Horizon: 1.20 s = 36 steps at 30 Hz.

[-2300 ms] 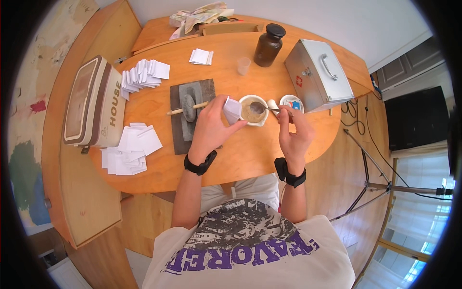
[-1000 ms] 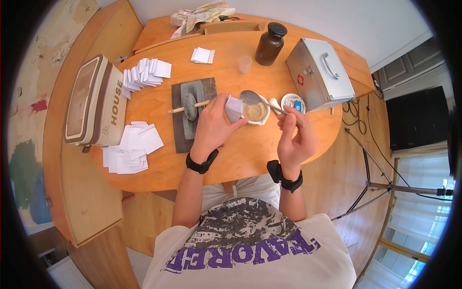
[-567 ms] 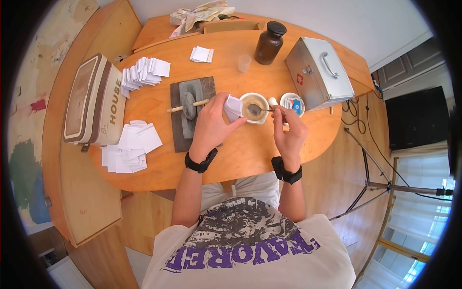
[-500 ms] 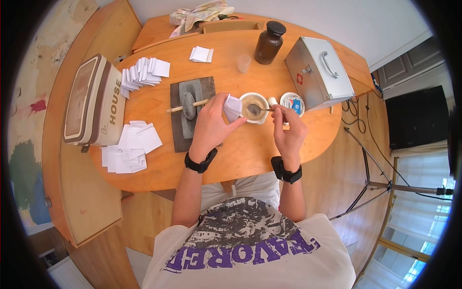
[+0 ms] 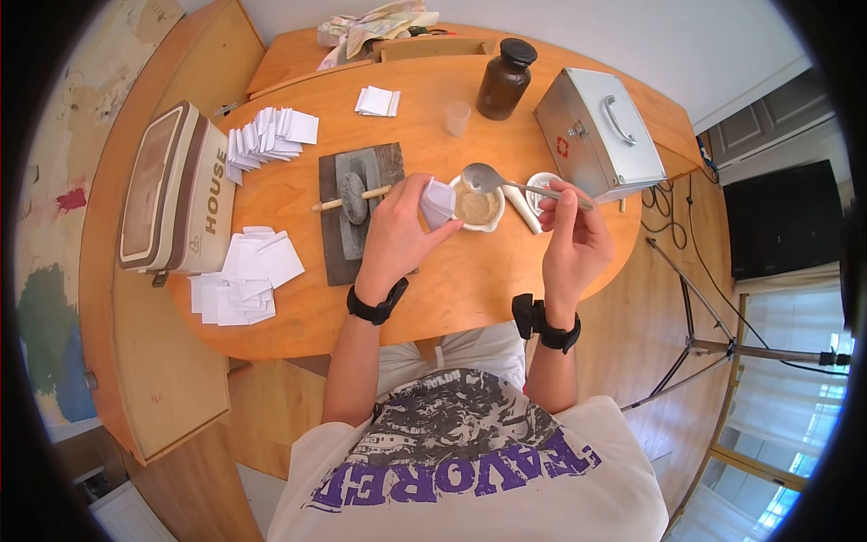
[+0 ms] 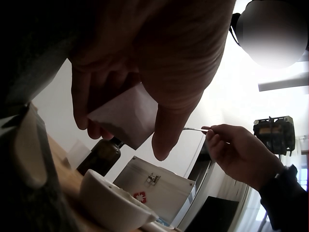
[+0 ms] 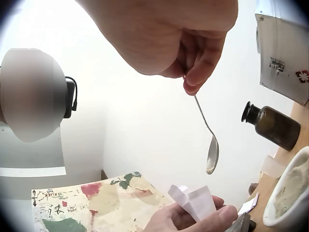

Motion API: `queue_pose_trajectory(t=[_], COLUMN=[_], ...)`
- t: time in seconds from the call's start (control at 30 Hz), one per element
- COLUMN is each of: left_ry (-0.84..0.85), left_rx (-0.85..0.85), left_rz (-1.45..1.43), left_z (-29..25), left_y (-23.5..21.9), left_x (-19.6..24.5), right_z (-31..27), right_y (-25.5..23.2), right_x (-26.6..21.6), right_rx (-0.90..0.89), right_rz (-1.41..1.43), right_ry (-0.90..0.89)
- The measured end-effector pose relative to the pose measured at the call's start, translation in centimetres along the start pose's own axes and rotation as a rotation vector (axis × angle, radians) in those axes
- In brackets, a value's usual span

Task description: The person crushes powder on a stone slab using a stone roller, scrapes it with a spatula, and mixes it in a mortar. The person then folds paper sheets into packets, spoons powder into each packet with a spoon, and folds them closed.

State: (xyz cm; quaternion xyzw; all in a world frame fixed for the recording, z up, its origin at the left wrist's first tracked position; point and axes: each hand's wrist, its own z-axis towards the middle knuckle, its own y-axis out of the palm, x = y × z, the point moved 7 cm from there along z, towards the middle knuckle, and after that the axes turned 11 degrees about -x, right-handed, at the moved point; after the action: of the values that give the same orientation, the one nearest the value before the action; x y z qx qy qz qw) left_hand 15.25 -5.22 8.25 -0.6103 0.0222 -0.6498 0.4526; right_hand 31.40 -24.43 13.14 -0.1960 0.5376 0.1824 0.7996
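Observation:
My left hand [image 5: 397,230] holds a folded white paper packet [image 5: 438,203] between thumb and fingers, its top spread open, just left of the white mortar [image 5: 499,218]. My right hand [image 5: 578,253] pinches the handle of a metal spoon [image 5: 484,178], whose bowl is above the mortar's far rim. Tan powder [image 5: 476,208] lies in the mortar. In the right wrist view a little powder clings to the tip of the spoon [image 7: 213,154], which hangs above the packet [image 7: 194,202]. A white pestle [image 5: 521,210] lies right of the mortar, beside a small white dish [image 5: 539,180].
Behind the mortar stand a small clear cup [image 5: 457,117] and a brown jar [image 5: 506,81]. A silver case [image 5: 601,135] is at the right. Stone slabs with a grinding wheel [image 5: 354,199] lie left; paper packets [image 5: 275,140], flat papers [image 5: 257,271] and a HOUSE box [image 5: 194,199] are farther left.
The right hand has lifted the spoon out of the mortar and moved rightward, with the bowl now over the far rim. More of the pestle shows. The left hand and packet have hardly moved.

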Motion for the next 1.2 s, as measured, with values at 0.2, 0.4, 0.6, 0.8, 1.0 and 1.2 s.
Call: queue_pose_trajectory(t=[0.2,0.4,0.6,0.8,1.0,1.2], left_ry=[-0.003,-0.017,0.005,0.0,-0.007,-0.009], left_rx=[0.002,-0.006,0.016,0.012,-0.003,0.017], left_rz=[-0.01,-0.012,0.001,-0.002,-0.009,-0.02], left_z=[0.0,0.0,-0.1,-0.1,0.0,0.0], left_y=[-0.1,0.0,-0.1,-0.1,-0.1,-0.1], left_x=[0.2,0.1,0.3,0.2,0.2,0.0], right_z=[-1.4,-1.7,-1.9,-2.1,-1.6,-0.5], right_y=[2.5,2.4,2.5,2.8,1.0,1.4], right_x=[-4.1,-4.3,-3.9,-4.0,-1.8,1.3], right_rx=[-0.144,-0.122,-0.186,-0.203,-0.028,-0.149], right_rz=[-0.27,-0.25,-0.262,-0.322,-0.118,-0.384], right_ry=[-0.339,-0.438,-0.425,-0.484,-0.253,-0.286])
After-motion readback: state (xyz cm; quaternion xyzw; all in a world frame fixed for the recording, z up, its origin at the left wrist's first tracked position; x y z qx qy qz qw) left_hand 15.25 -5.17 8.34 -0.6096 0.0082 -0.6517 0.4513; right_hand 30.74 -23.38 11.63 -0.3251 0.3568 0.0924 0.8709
